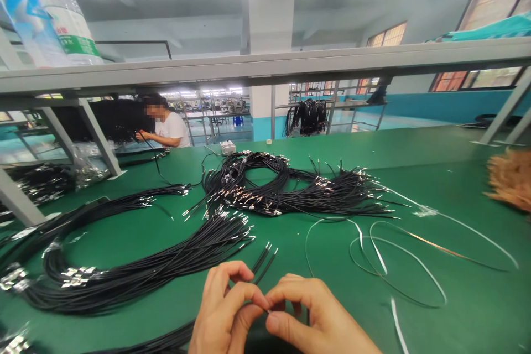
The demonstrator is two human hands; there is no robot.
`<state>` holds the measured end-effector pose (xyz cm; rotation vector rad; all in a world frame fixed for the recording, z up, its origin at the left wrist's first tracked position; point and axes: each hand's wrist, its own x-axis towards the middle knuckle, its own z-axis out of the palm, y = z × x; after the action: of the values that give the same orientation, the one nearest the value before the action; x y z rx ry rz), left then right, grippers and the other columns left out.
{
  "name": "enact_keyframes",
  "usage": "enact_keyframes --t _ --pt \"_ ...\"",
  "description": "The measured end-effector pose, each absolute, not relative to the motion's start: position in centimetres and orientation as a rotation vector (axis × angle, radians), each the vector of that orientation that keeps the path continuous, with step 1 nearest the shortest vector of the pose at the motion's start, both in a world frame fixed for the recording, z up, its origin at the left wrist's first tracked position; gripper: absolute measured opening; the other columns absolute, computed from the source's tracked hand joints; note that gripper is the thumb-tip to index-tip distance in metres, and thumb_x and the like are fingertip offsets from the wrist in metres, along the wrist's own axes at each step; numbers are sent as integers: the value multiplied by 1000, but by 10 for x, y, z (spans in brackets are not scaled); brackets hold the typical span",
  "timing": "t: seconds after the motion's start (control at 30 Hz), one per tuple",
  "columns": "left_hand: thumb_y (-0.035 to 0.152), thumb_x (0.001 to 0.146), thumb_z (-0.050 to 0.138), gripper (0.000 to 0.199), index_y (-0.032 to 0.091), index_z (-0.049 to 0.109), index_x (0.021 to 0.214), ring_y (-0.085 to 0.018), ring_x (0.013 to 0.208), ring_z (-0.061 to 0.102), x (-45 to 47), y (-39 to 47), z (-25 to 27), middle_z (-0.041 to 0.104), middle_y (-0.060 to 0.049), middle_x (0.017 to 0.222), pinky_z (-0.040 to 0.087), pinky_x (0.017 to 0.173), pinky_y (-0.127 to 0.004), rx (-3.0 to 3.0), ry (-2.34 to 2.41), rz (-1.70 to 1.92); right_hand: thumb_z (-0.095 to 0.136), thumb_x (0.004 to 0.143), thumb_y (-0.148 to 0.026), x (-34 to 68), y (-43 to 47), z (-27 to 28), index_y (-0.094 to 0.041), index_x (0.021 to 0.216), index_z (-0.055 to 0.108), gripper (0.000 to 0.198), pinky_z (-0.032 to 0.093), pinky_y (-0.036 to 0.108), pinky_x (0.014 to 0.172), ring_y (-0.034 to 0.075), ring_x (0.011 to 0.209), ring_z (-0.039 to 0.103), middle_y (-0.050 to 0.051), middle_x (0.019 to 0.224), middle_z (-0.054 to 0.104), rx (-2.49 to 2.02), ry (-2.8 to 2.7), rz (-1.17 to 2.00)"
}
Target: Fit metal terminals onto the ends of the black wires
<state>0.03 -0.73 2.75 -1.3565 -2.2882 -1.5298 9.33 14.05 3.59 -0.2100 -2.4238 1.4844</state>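
My left hand and my right hand meet at the bottom centre, thumbs and forefingers pinched together on a few thin black wires whose metal-tipped ends stick out beyond my fingers. A fanned bundle of black wires with silver terminals lies just left of my hands on the green table. A larger coiled heap of black wires sits farther back at the centre.
Loose white strips curl on the table right of my hands. A tan fibrous bundle lies at the right edge. A grey shelf spans overhead with plastic bottles. Another person works at the far left.
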Motion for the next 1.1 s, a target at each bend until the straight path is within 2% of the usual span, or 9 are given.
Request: enact_keyframes --t 0.23,0.37,0.57,0.67,0.77,0.83,0.9,1.0,1.1 --pt "6 84 55 26 29 66 79 -19 89 55 -1 -7 26 56 2 96 41 79 -26 -1363 -2271 -1505 69 74 -8 92 138 38 -23 80 80 19 44 26 65 18 69 64 0 70 76 -222 -2507 1349" --pt "7 85 56 25 29 67 80 -19 86 56 0 -5 23 58 1 92 43 78 -26 -1391 -2258 -1523 69 74 -13 90 140 30 -23 80 81 16 44 27 66 20 71 65 1 74 77 -330 -2473 1446" --pt "18 88 57 20 32 69 95 -21 89 60 -6 -2 11 63 -1 99 49 73 -28 -1268 -2292 -1583 64 72 -15 91 147 30 -22 64 76 16 44 28 65 20 68 63 0 68 74 -447 -2259 1619" --pt "19 91 52 18 27 68 95 -23 92 61 -11 1 0 67 -3 98 52 76 -31 -1302 -2468 -1309 65 71 -19 92 154 36 -21 59 72 14 42 30 63 21 68 60 1 65 71 -480 -2129 1613" --pt "5 82 55 29 24 68 100 -24 96 62 -12 7 -15 69 -4 100 52 83 -35 -1332 -2591 -1027 67 72 -29 92 163 38 -20 60 70 15 40 29 59 19 64 56 2 64 67 -556 -1969 1694" --pt "-1 76 57 37 22 68 104 -25 94 63 -11 12 -25 69 -5 100 53 80 -37 -1287 -2623 -965 68 72 -34 91 169 38 -19 63 70 18 36 28 52 15 53 50 1 60 65 -585 -1911 1762" --pt "-1 76 56 36 20 68 102 -27 90 64 -10 16 -31 68 -5 94 53 75 -39 -1243 -2640 -905 68 72 -36 90 176 35 -17 66 71 20 31 25 46 11 43 46 0 57 65 -590 -1892 1831" --pt "0 81 50 28 19 68 90 -27 80 65 -11 17 -35 67 -5 81 51 67 -39 -1221 -2636 -847 70 70 -31 87 185 27 -16 69 70 15 35 26 49 13 46 54 1 58 68 -593 -1825 1923" --pt "3 88 43 29 20 66 91 -25 78 66 -12 14 -32 65 -4 82 50 67 -37 -1251 -2578 -869 76 65 -25 84 191 19 -17 77 69 17 43 28 58 15 54 61 -3 58 66 -600 -1715 1966"
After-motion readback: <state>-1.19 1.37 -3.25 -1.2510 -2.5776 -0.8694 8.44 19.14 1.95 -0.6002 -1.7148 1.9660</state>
